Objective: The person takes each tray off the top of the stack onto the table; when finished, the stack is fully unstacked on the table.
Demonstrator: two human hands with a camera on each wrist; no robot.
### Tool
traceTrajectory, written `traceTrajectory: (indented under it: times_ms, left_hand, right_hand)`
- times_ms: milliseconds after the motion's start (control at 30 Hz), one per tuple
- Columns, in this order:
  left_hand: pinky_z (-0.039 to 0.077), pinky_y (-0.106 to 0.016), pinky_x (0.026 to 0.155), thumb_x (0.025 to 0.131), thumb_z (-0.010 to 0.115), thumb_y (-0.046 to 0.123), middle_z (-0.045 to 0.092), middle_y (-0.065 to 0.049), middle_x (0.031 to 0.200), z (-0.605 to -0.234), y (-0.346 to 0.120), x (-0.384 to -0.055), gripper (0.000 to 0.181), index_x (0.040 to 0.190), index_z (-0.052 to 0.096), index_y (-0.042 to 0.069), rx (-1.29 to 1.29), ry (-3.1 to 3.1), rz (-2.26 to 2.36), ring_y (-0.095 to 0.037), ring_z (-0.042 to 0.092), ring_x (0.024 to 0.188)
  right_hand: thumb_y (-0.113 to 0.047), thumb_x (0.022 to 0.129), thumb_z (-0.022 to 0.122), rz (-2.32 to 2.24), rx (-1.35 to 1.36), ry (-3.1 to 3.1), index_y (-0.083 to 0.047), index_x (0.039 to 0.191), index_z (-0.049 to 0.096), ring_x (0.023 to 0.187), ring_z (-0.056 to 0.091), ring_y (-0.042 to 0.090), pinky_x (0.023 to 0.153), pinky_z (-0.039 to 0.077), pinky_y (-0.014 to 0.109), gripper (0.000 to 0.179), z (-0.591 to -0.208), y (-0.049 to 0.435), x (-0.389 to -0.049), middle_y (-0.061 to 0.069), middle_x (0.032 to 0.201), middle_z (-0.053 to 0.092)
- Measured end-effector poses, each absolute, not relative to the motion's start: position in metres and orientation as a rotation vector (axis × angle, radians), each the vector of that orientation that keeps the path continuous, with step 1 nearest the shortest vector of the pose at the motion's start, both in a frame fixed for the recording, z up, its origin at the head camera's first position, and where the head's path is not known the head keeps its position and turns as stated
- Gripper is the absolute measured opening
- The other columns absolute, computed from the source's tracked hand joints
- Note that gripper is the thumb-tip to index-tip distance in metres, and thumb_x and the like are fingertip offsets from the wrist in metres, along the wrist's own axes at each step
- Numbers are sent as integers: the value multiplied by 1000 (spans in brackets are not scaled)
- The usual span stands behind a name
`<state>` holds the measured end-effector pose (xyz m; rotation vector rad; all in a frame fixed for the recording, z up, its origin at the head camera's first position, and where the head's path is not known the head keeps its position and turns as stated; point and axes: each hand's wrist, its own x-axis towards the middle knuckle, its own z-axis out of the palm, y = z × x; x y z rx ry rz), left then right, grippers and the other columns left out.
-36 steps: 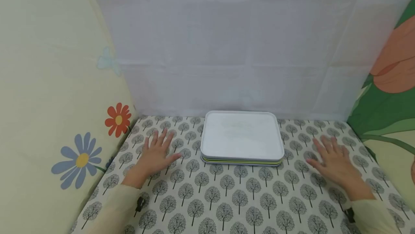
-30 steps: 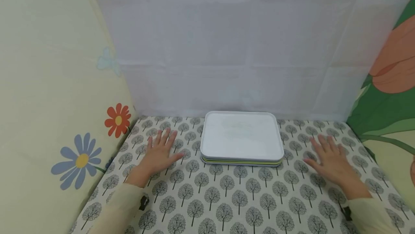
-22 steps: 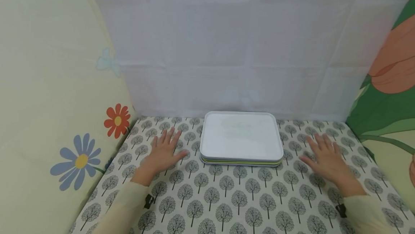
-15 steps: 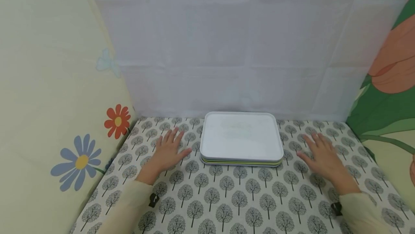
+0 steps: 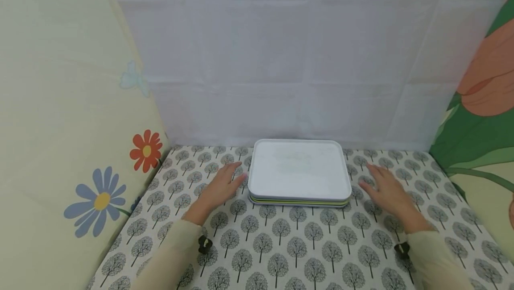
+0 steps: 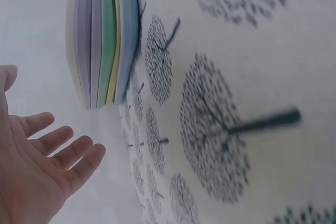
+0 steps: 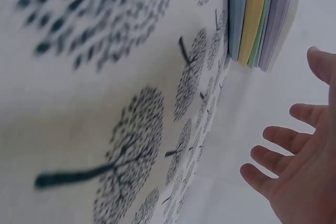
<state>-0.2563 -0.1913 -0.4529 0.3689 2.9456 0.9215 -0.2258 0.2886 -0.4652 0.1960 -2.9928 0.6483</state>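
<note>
While a stack of trays (image 5: 299, 171) lies flat on the tree-print table (image 5: 297, 254), near the white backdrop (image 5: 257, 58), the left hand (image 5: 222, 186) is near its left side and the right hand (image 5: 388, 192) near its right. Both hands are apart from it, fingers extended. Layers, top down: white, purple, green, yellow, blue.

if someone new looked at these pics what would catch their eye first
Probably the white tray on top of a stack, at the far middle of the tree-print cloth, with coloured edges showing beneath it. Next would be the left hand and right hand, one on each side of the stack, not touching it. The large orange flower at the head view's right edge also stands out.
</note>
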Motion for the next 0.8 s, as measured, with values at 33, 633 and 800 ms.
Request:
traceTrajectory:
  times_ms: [33,633,800]
  left_hand:
    - [27,-61,118,105,37,55,31,-21,161,-452,-189,-257,71,158,32,7,352,2932,952,-41,31,147]
    - [37,-52,116,107,35,50,43,-14,156,-454,-148,-280,62,155,37,10,-177,2610,1453,-33,43,142]
    - [39,-51,114,107,38,43,48,-17,151,-454,-141,-283,59,153,39,6,-218,2518,1555,-33,48,136]
  right_hand:
    - [-50,104,47,662,181,-2998,-1,159,24,143,24,54,113,21,72,77,-465,287,-227,33,158,25]
    - [-46,105,50,1084,118,-3002,2,154,34,124,54,46,99,48,59,71,-461,254,-250,30,146,46]
    - [-41,105,51,1151,-14,-3021,1,153,36,123,55,42,100,49,55,66,-459,245,-257,28,139,52]
